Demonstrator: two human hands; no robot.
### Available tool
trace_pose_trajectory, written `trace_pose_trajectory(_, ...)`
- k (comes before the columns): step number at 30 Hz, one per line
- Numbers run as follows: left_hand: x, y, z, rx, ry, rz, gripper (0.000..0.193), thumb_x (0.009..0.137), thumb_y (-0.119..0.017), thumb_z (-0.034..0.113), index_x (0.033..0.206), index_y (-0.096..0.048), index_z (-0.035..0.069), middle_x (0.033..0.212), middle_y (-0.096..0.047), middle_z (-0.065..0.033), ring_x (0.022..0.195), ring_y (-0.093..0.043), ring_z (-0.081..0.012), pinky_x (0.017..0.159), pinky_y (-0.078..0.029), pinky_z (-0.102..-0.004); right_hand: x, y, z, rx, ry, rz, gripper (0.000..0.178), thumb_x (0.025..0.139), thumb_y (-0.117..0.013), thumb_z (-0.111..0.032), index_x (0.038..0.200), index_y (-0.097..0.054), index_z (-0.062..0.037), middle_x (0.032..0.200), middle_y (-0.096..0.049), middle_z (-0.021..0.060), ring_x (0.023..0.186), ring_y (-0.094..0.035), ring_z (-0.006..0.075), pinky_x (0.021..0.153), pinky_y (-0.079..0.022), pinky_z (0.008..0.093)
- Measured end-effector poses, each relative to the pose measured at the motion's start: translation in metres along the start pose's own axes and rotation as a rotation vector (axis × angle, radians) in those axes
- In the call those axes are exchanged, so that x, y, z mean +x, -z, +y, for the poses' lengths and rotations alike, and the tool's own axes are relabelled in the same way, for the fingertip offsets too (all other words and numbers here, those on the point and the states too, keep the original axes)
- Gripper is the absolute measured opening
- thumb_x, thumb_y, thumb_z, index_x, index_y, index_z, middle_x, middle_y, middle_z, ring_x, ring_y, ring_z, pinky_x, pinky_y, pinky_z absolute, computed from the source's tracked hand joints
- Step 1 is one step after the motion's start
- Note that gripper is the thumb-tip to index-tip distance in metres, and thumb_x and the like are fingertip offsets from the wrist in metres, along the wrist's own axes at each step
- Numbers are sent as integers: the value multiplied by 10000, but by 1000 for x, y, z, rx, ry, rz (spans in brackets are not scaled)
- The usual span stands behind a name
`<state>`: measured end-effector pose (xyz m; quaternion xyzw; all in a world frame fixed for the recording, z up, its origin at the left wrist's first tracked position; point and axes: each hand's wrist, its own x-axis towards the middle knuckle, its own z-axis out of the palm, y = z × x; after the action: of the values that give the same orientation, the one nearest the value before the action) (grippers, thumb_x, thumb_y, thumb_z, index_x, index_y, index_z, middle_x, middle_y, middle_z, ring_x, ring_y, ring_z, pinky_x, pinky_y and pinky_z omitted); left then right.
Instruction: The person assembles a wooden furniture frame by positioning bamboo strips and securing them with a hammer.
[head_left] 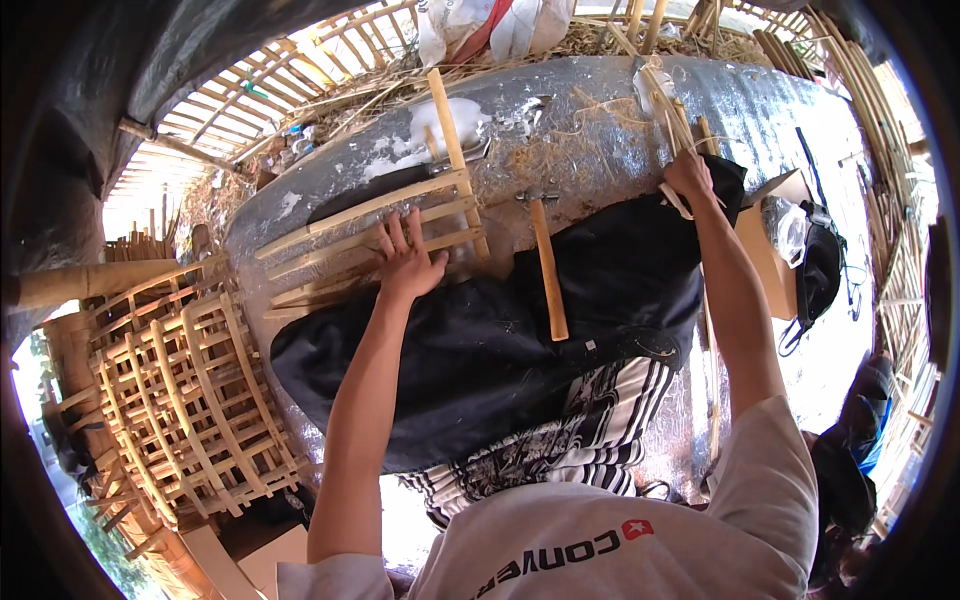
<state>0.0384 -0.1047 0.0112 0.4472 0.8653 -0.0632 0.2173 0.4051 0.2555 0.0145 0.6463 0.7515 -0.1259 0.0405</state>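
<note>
My left hand [405, 262] lies with its fingers spread on a small frame of bamboo slats [375, 212], several crosspieces joined to one longer upright strip. Out to the far right, my right hand [690, 178] is closed around thin bamboo strips [660, 95]; their ends poke out beyond and below the fist. Between the two hands rests a hammer [547, 275], its wooden handle across my black trousers [430, 370] and its head pointing away from me. Part of the slat frame's near side is hidden by my left hand and leg.
I sit on a silvery sheet [580, 120] littered with shavings. A woven bamboo lattice [180, 400] stands at the left. Right of my right arm lie a cardboard box [765, 255] and a black bag [822, 265]. Bamboo slat walls [290, 70] surround the place; white sacks [490, 28] sit at the back.
</note>
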Motion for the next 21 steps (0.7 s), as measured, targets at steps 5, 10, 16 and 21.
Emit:
trace_pose_trajectory(5,2,-15,-11,-24,-25,69,986,869,-626,536,1576,-23,208,1625,-12,-216,1481,26,-486,1130,-174,-678,8,49,28,82,73,186,428,916,-489,-358,968,-699,12,923,-695,271,924,-679,425,841,-525,502)
trace_pose_trajectory(10,3,-15,-9,-58,-28,88,984,856,-633,540,1578,-55,206,1627,-30,-208,1484,14,-480,1117,-187,-690,-2,138,61,272,179,493,339,938,-514,-341,979,-688,-53,861,-691,214,854,-685,404,758,-532,473)
trace_pose_trajectory(16,4,-11,-8,-75,-6,63,983,853,-630,544,1579,-57,213,1635,-11,-197,1491,30,-463,1123,-174,-687,-30,253,63,272,60,968,445,946,-430,-415,1080,-710,-96,962,-694,228,919,-660,421,831,-495,497)
trace_pose_trajectory(21,0,-7,0,-94,-28,40,975,862,-616,550,1581,-47,217,1638,-25,-194,1495,34,-458,1139,-155,-670,-78,331,42,636,133,1217,448,928,-436,-354,1055,-726,-38,900,-707,175,803,-662,300,745,-507,416)
